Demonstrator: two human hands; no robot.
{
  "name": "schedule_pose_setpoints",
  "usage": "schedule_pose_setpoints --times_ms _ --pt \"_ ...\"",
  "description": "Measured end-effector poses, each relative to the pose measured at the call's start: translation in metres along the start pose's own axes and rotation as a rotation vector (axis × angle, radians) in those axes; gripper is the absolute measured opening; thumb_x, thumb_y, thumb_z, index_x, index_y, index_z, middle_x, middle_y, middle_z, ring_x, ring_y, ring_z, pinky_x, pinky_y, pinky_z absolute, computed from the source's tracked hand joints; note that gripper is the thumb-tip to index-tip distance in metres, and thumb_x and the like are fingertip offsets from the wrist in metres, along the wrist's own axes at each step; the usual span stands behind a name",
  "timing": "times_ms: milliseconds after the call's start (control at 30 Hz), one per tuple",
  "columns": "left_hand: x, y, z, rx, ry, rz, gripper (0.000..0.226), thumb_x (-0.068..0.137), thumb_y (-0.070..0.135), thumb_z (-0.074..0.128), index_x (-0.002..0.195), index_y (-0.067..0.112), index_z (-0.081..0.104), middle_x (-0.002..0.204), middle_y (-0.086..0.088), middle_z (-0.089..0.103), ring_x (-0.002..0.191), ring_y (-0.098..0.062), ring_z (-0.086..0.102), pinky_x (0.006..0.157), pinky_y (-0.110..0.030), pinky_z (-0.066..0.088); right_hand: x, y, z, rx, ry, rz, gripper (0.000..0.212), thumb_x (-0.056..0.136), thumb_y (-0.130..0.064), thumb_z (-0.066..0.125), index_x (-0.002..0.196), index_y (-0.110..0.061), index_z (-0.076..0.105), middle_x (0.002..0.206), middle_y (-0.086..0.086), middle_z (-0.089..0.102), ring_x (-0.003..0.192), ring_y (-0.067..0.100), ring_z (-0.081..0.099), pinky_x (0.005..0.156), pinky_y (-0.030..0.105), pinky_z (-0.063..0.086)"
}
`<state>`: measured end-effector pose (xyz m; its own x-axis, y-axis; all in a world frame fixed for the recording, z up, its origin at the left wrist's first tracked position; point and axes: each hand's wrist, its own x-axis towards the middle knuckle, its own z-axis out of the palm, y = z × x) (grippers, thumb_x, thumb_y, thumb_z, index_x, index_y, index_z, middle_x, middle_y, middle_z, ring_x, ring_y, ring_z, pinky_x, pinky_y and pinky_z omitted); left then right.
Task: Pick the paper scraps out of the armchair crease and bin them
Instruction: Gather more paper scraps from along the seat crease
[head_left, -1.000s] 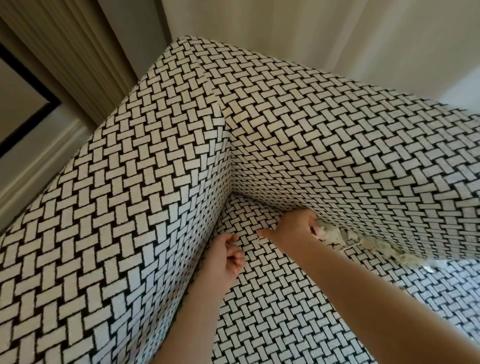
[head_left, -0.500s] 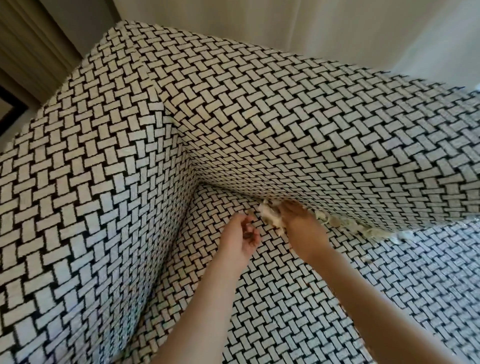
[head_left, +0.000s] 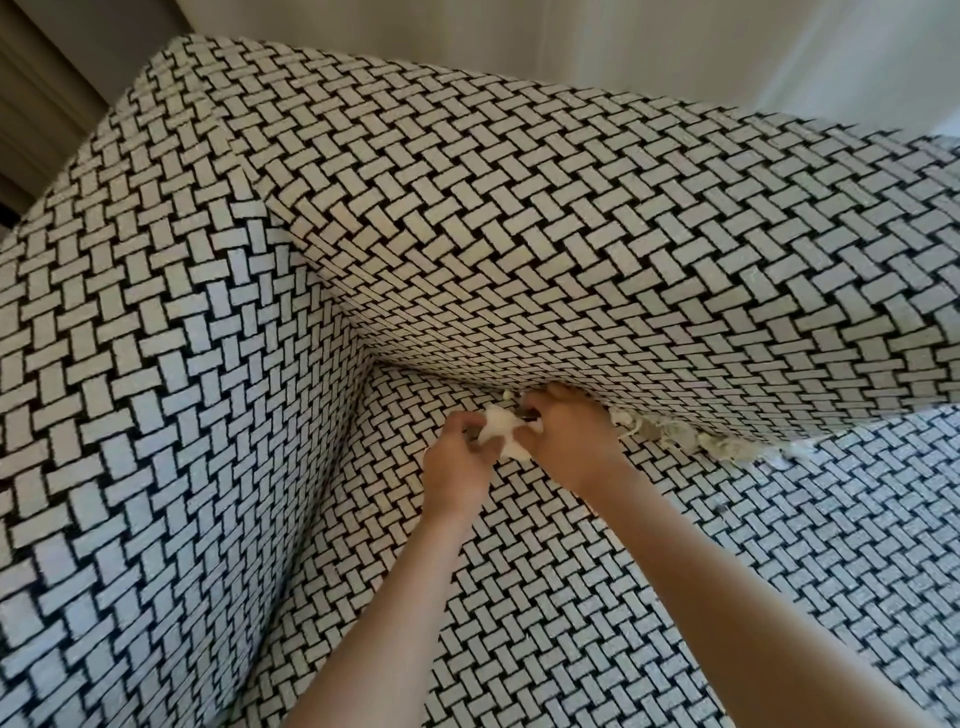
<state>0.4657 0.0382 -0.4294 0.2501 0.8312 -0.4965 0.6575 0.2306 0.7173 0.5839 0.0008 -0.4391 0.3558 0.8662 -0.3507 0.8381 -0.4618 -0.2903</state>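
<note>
A white crumpled paper scrap (head_left: 503, 441) sits between both hands just above the back edge of the seat (head_left: 727, 571), a little out from its back-left corner. The left hand (head_left: 457, 470) curls its fingers and thumb round the scrap's left side; the right hand (head_left: 569, 441) pinches the right side with bent fingers, its knuckles up against the bulging backrest (head_left: 519, 234); which hand bears most of the hold I cannot tell. Further right along that back edge a ragged row of off-white torn scraps (head_left: 685, 441) lies wedged in the crease (head_left: 431, 376) where seat meets backrest, partly tucked under the fabric. All of this belongs to a black-and-white basket-weave upholstered armchair (head_left: 156, 415), whose armrest rises along the seat's left edge; no bin is in view.

The scrap looks thin, so two hands pulling apart could tear it and shed bits; a loose handover could drop it onto the seat or back into the crease. Knuckles pressing under the backrest may push the wedged pieces deeper; small fragments would be hard to spot against the busy pattern, and a long carry to an unseen bin could scatter more.
</note>
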Motion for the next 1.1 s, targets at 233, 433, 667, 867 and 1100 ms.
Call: schedule_pose_setpoints --times_ms 233,433,667,867,1100 --pt "-0.004 0.002 0.004 0.097 0.025 0.051 0.041 0.082 0.024 0.069 0.112 0.007 0.045 0.103 -0.007 0.062 0.082 -0.017 0.059 0.063 -0.020 0.038 -0.016 -0.002 0.008 -0.010 0.130 -0.131 0.032 0.093 -0.025 0.042 0.118 -0.018 0.060 0.132 -0.003 0.051 0.120 0.023 0.045 0.094 0.036 0.031" --pt "-0.013 0.003 0.012 0.189 -0.013 0.055 0.039 0.095 0.025 0.050 0.131 0.012 0.039 0.103 -0.009 0.064 0.077 -0.018 0.057 0.056 -0.024 0.039 -0.012 -0.008 0.000 0.116 0.084 0.024 0.033 0.098 -0.029 0.037 0.115 -0.015 0.063 0.126 0.002 0.054 0.114 0.018 0.047 0.063 0.013 0.021" --pt "-0.014 -0.002 0.007 0.035 -0.091 -0.003 0.038 0.096 0.009 0.037 0.130 0.023 0.045 0.078 0.010 0.052 0.056 -0.008 0.043 0.048 -0.019 0.035 -0.005 -0.007 -0.003 0.522 0.005 0.201 0.020 0.081 -0.012 0.064 0.101 -0.012 0.064 0.096 -0.002 0.063 0.087 0.012 0.056 0.068 0.003 0.035" --pt "-0.010 0.007 0.006 -0.111 -0.040 -0.076 0.026 0.093 0.018 0.049 0.118 0.014 0.057 0.103 0.003 0.056 0.072 -0.002 0.047 0.058 -0.015 0.035 -0.023 0.010 -0.009 1.177 -0.041 0.415 0.022 0.078 0.003 0.066 0.097 -0.008 0.068 0.090 0.005 0.065 0.075 0.015 0.059 0.069 0.023 0.051" --pt "-0.009 0.003 0.001 -0.221 0.063 -0.151 0.008 0.087 0.016 0.056 0.093 0.010 0.058 0.084 0.001 0.057 0.070 -0.010 0.050 0.056 -0.019 0.035 -0.037 0.018 -0.005 1.396 -0.035 0.491 0.019 0.083 0.004 0.060 0.098 -0.006 0.066 0.087 0.002 0.062 0.075 0.012 0.060 0.063 0.016 0.052"
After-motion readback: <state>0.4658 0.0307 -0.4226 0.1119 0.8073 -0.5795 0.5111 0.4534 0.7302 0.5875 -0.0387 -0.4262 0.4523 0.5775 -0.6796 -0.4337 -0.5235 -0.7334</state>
